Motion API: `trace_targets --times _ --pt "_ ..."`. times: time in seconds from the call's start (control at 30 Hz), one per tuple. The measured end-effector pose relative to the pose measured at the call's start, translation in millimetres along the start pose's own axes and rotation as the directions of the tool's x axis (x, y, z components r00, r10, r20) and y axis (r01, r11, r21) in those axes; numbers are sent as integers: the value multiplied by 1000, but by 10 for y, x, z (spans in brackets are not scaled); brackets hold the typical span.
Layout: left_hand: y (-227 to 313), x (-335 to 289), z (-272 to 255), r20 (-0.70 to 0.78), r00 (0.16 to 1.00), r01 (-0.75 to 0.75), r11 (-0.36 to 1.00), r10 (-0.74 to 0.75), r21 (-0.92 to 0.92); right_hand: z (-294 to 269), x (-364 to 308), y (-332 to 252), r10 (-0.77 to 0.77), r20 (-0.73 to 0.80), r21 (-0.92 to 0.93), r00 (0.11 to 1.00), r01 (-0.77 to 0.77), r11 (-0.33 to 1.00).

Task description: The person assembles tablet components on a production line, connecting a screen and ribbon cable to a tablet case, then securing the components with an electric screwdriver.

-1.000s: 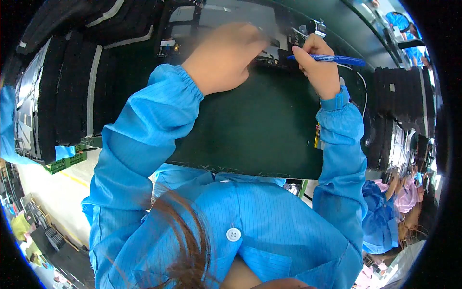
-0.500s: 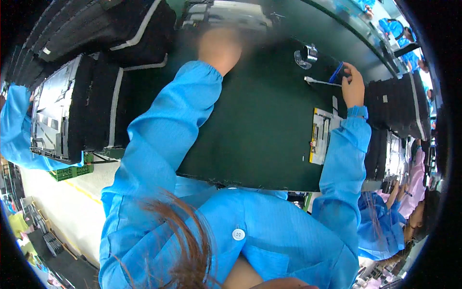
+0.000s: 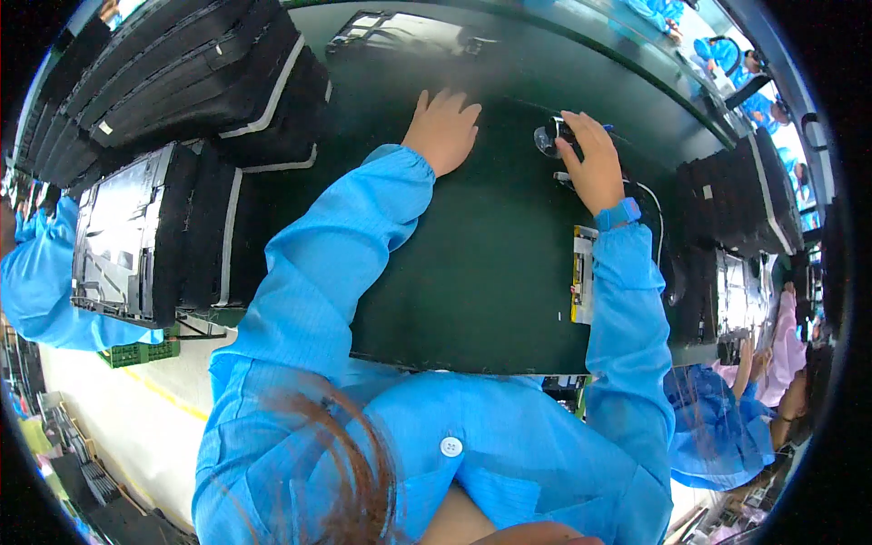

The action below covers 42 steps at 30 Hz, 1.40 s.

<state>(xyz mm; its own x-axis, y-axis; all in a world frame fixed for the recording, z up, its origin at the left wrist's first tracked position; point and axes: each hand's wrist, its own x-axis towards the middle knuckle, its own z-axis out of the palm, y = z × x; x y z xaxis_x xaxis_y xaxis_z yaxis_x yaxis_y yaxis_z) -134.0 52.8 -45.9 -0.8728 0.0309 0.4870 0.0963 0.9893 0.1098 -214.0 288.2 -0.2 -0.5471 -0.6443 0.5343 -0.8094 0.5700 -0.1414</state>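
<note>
My left hand [image 3: 443,132] is stretched over the dark green work surface [image 3: 454,245], fingers spread and holding nothing. Beyond it, at the far edge, lies a flat silver device panel [image 3: 400,34]. My right hand [image 3: 594,168] has its thumb and fingers around a small suction cup tool [image 3: 545,141] with a clear disc and a shiny metal part. Just behind those fingers a bit of a blue object [image 3: 609,128] shows. Under the right wrist runs a white cable [image 3: 660,213]. A flat battery-like part with a yellow edge [image 3: 581,282] lies beside the right forearm, partly covered by the sleeve.
Black foam trays [image 3: 182,82] are stacked at the left, with a silver device panel [image 3: 113,236] in a nearer one. More black trays [image 3: 736,195] stand at the right. A raised ledge [image 3: 618,59] runs along the far side. Co-workers in blue sit on both sides.
My left hand has drawn back from the silver panel toward me. My right hand has moved left from the blue object and closed around the suction cup tool. The view has shifted slightly.
</note>
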Motion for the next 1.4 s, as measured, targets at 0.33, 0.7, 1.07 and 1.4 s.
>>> trace_targets --times 0.33,0.7,1.07,1.4 --pt "-21 18 47 -22 999 -39 981 35 -190 175 206 1040 277 60 -92 959 -271 958" --pt "-50 46 81 -168 980 -142 964 105 -223 -166 -332 701 166 -5 -275 986 -161 948" --pt "907 -1227 -2289 -307 889 -446 794 340 -413 -551 174 -1307 6 53 541 999 -34 840" --pt "-1666 -3173 -3743 -350 450 855 510 -821 -97 -58 498 -3479 -128 509 859 851 -494 134"
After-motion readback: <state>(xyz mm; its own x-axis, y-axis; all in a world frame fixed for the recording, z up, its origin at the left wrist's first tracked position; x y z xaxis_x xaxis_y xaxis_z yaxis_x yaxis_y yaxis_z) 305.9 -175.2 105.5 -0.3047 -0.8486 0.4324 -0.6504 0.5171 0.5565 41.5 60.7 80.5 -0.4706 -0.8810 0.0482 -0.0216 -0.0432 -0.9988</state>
